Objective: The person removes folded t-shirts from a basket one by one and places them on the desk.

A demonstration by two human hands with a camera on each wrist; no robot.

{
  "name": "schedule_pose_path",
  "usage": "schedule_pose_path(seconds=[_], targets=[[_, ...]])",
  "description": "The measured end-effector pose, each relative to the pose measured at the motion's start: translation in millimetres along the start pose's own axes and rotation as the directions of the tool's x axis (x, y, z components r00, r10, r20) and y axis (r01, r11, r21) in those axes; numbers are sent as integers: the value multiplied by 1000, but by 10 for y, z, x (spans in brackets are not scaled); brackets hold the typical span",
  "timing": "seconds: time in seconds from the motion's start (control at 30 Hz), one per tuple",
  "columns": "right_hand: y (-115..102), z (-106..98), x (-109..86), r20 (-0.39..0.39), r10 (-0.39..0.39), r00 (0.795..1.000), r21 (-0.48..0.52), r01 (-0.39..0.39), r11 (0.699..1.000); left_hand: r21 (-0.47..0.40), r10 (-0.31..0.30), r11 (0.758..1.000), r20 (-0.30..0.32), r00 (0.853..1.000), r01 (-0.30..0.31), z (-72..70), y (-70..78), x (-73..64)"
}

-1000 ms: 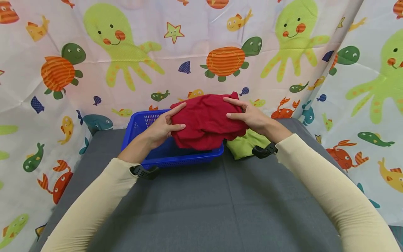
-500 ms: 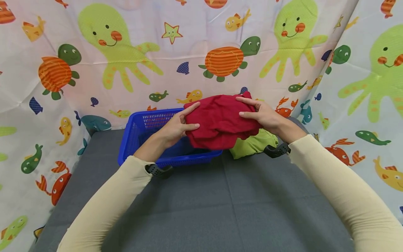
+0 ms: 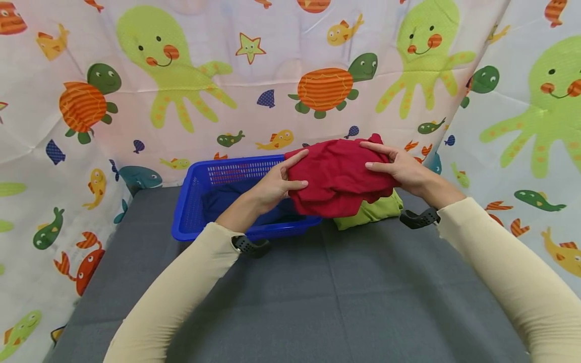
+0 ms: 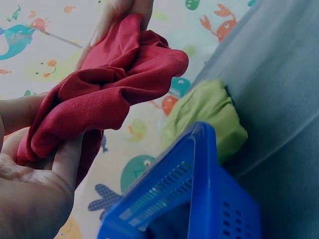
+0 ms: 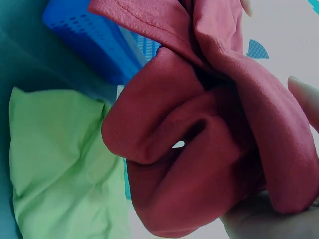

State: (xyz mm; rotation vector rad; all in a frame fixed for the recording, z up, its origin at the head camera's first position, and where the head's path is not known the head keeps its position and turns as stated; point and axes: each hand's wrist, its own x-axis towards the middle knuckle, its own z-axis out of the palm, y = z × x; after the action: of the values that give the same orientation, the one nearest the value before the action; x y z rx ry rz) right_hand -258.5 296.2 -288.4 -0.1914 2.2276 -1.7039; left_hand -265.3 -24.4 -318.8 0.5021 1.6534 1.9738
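A folded bundle of red cloth (image 3: 338, 174) is held up in the air between both hands. My left hand (image 3: 274, 185) grips its left end, thumb and forefinger in front and other fingers tucked beneath the folds in the left wrist view. At the other end my right hand (image 3: 401, 169) pinches the cloth, thumb and forefinger on the near face. Loose folds droop along the underside, as the right wrist view shows. Below and behind the bundle lies a lime-green folded cloth (image 3: 372, 212) on the grey surface, partly covered by the red one in the head view.
A blue plastic basket (image 3: 181, 212) with slotted walls stands left of the green cloth, dark blue cloth (image 3: 222, 199) inside it. The grey-covered table (image 3: 290, 297) stretches toward me. A curtain (image 3: 281, 60) printed with sea animals hangs behind and along both sides.
Both hands have carried the red cloth rightward, from over the basket to over the green cloth. More of the basket and the dark blue cloth inside now shows.
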Motion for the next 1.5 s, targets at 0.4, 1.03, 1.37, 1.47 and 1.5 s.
schedule_pose_path(seconds=[0.4, 1.03, 1.37, 1.47, 1.5], targets=[[165, -234, -120, -51, 40, 998, -82, -44, 996, -5, -22, 1000, -1, 1000, 22, 225, -150, 198], [379, -556, -327, -96, 78, 992, -145, -92, 985, -42, -67, 997, 12, 998, 68, 558, -374, 442], [461, -724, -399, -71, 80, 994, -128, -89, 988, -73, -73, 994, 35, 997, 76, 690, -455, 558], [467, -771, -435, -71, 86, 994, -134, -95, 986, -82, -81, 993, 32, 996, 84, 741, -466, 592], [472, -791, -447, -71, 89, 993, -138, -98, 986, -86, -83, 993, 30, 996, 85, 759, -469, 604]])
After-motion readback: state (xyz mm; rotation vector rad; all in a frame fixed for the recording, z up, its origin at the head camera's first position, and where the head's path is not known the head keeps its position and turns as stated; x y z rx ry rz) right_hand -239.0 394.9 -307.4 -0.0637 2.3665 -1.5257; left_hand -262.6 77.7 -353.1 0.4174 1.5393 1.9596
